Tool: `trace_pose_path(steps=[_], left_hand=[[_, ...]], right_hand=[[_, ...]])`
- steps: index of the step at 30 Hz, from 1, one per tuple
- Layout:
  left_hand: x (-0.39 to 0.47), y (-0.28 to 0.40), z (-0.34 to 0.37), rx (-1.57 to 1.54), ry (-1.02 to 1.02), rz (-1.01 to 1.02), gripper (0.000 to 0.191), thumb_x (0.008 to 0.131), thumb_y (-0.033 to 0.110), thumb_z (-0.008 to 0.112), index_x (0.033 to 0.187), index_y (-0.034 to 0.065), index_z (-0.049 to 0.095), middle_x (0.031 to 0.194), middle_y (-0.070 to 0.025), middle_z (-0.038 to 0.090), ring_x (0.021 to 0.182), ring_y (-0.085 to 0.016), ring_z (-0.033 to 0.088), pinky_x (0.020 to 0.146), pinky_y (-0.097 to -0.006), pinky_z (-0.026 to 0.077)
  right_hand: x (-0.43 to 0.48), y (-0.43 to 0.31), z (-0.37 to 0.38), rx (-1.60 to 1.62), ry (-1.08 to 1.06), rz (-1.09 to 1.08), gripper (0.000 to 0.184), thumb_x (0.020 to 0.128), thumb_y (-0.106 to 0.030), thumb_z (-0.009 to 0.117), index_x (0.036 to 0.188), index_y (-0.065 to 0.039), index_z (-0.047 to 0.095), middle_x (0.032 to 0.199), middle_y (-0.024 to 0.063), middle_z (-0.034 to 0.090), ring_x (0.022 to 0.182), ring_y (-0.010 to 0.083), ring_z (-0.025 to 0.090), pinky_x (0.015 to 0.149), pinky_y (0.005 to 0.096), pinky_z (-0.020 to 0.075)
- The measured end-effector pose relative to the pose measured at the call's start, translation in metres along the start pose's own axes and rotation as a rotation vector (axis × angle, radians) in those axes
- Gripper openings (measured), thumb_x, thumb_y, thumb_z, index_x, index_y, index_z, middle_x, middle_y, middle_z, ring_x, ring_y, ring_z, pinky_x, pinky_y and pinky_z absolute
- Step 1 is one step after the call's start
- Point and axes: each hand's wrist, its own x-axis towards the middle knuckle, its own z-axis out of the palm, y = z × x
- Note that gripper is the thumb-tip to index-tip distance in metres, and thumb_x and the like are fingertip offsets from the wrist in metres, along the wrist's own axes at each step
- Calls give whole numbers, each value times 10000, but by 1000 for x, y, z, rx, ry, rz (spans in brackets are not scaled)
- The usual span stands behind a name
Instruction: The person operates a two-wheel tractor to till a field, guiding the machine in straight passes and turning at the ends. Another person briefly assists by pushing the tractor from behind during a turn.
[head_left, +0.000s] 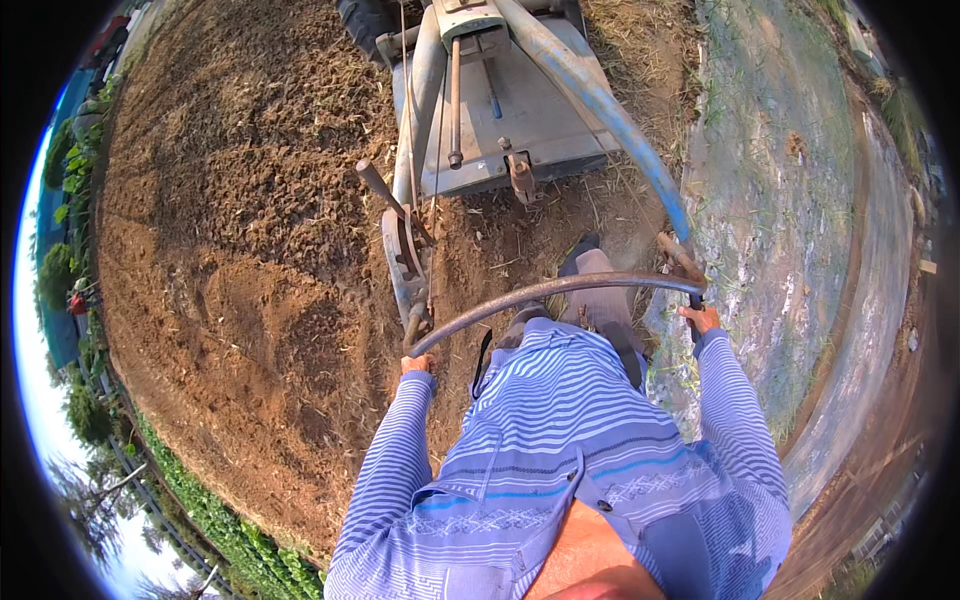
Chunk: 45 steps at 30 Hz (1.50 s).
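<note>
A walking tractor with blue-painted handlebar tubes (630, 124) stands ahead, its metal rear cover (487, 120) low over the soil. A curved, rusty crossbar (559, 285) joins the two handle ends in front of my body. My left hand (418, 364) is closed around the left handle end, just below the bar; the grip itself is mostly hidden. On the other side, my right hand (701, 319) grips the dark right handle (697, 304). Near the left handle, a lever (382, 187) rises from a slotted metal bracket (405, 247). Thin rods and cables run forward along the left tube.
Loose, tilled brown soil (285, 150) spreads to the left. At right lies a long bed covered with plastic film (772, 187), with grass showing on it. Part of a black tyre (364, 26) shows at the machine's front left. Green plants (217, 517) line the field's left edge.
</note>
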Motion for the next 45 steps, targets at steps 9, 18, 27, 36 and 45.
trace_pose_path(steps=[9,18,27,36,45], left_hand=[[45,29,21,7,-79,-159,281,719,126,795,917,12,631,746,-100,677,624,-200,631,560,-356,506],[94,110,59,-928,-109,-40,387,897,63,627,1279,118,621,1039,-91,687,736,-211,652,620,-345,558],[130,119,62,40,-177,35,374,889,168,656,1252,85,625,1052,-125,696,946,-218,667,792,-350,543],[161,159,68,379,-163,-188,256,843,166,655,1059,32,683,1017,-209,697,991,-329,676,804,-417,530],[211,193,87,320,-138,-199,282,842,208,653,1058,28,682,1017,-211,696,1000,-339,670,815,-422,525]], right_hand=[[73,-22,22,109,82,112,368,592,-198,868,810,41,691,786,95,685,663,197,596,615,359,457],[88,-107,4,-130,-79,203,604,625,-288,844,1071,69,648,1013,211,675,921,331,650,831,401,508],[-15,-297,25,-387,425,-942,712,544,-114,846,1193,-53,561,1158,181,572,1148,382,521,951,442,442],[9,-396,33,-794,-186,-606,415,718,-481,763,771,-70,736,680,197,656,696,383,662,670,445,511],[62,-453,60,-893,-451,-416,643,655,-575,766,876,28,737,799,252,683,784,336,685,745,432,509]])
